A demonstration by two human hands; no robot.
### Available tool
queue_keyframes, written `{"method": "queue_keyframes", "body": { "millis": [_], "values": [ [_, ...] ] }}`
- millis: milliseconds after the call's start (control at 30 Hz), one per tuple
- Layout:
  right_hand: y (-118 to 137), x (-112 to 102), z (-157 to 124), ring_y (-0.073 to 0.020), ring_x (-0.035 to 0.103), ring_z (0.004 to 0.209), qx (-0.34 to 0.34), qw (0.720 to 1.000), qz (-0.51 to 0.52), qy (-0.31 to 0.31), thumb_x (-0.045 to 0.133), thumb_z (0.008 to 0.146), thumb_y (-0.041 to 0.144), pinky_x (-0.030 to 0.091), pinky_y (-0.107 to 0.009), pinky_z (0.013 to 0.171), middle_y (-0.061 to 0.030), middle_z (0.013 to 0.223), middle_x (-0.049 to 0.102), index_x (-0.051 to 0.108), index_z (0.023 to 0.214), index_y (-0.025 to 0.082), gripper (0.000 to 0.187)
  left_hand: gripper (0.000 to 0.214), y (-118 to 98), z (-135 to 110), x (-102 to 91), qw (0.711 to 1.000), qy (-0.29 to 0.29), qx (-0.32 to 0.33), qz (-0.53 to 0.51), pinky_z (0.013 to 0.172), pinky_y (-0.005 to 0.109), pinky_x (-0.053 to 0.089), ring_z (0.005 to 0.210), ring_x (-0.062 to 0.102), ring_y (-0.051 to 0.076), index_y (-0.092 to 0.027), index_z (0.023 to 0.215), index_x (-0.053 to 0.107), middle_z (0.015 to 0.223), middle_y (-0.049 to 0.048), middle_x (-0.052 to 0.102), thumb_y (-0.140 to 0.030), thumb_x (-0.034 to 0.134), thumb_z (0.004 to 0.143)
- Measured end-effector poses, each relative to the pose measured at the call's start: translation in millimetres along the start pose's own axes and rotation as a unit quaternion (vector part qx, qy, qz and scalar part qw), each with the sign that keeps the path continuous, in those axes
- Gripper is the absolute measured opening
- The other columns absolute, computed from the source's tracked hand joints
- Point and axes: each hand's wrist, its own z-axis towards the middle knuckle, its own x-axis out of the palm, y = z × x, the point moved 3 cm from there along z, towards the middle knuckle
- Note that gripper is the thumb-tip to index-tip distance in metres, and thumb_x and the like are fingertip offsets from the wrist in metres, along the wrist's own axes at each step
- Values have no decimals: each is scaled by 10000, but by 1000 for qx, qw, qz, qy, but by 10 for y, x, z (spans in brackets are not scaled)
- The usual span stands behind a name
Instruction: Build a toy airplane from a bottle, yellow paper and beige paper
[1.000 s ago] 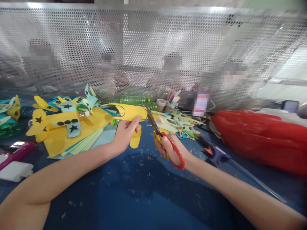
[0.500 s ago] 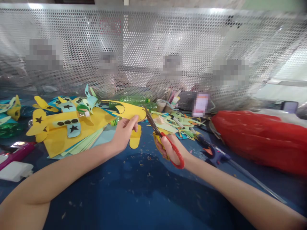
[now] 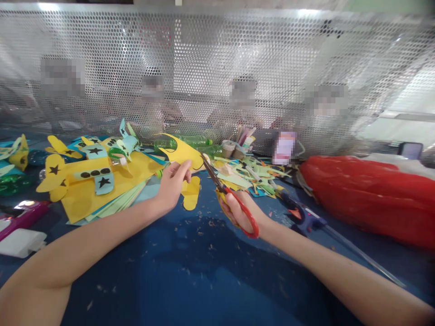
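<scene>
Pinched in my left hand is a piece of yellow paper with a dark drawn curve and cut-out edges. My right hand grips a pair of scissors with red and yellow handles. Their blades point up and left, at the right edge of the yellow paper by the drawn line. Below the left hand a rounded yellow paper cutout lies on the blue table. Left of it, a yellow and blue paper plane with black stars rests on yellow sheets.
Paper scraps lie beyond my right hand. A blue glue gun and a red plastic bag are at the right. Green bottles, a cup of sticks and a phone stand before a perforated metal screen.
The yellow paper has turned and tilted in my left hand, its left end rising. My left hand has shifted slightly left, and the scissors' blades are now closer to the paper's edge.
</scene>
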Motion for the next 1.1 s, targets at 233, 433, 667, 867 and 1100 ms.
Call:
{"method": "queue_keyframes", "body": {
  "millis": [233,433,667,867,1100],
  "values": [
    [55,-28,19,-105,315,447,23,999,-40,24,288,882,703,257,-261,416,21,473,350,268,593,249,538,359,55,57,-55,1000,-23,17,-10,637,266,402,550,493,108,-194,525,488,507,-34,493,-339,632,821],
    [65,-17,26,-106,346,431,23,997,-68,28,268,852,740,274,-262,424,11,456,400,293,580,247,564,375,78,85,-82,999,-25,7,32,605,258,401,542,474,108,-193,557,514,517,-33,491,-410,667,821],
    [139,-53,34,-162,568,516,18,993,-89,76,263,887,728,450,-291,557,-78,546,620,508,540,204,675,437,90,111,-101,993,-3,20,120,580,273,375,527,452,114,-191,530,532,500,-19,493,-453,618,869],
    [121,-72,49,-228,668,669,-20,992,-97,82,206,869,817,513,-338,638,-136,738,724,665,738,167,807,408,21,68,-47,990,27,28,134,547,270,344,521,448,112,-189,550,527,513,-23,488,-440,623,857],
    [112,-65,48,-247,677,683,-4,993,-81,82,114,774,921,538,-369,660,-157,734,715,655,700,169,928,392,27,34,-1,990,51,13,134,528,260,339,517,450,111,-183,581,535,520,-26,493,-467,632,833]
  ]
}}
